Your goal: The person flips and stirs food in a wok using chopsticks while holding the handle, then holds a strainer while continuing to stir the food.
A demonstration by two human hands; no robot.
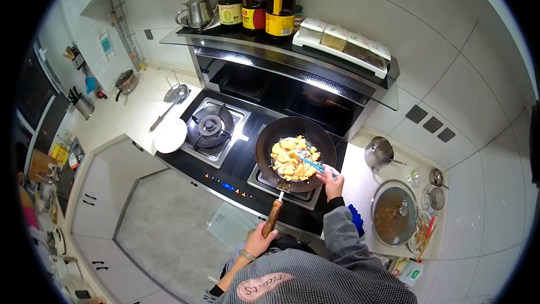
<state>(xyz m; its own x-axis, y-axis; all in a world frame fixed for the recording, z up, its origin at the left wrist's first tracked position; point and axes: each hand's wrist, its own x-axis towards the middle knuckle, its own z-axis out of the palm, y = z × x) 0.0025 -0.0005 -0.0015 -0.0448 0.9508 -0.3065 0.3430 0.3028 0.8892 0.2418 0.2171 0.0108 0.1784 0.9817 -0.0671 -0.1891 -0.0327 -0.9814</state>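
A dark wok [270, 145] sits over the right burner of the stove, its wooden handle [274, 218] pointing toward me. My left hand [260, 241] is wrapped round the end of that handle. Yellow scrambled egg [289, 155] lies in pieces across the wok's bottom. My right hand [332, 183], over the wok's right rim, grips blue chopsticks [313, 164]. Their tips reach into the egg.
The left burner [210, 125] is bare, with a white plate [170, 136] beside it. On the right counter stand a steel pot [378, 152] and a glass-lidded pan [395, 213]. Sauce bottles [254, 11] and a seasoning box [342, 46] line the shelf above the stove.
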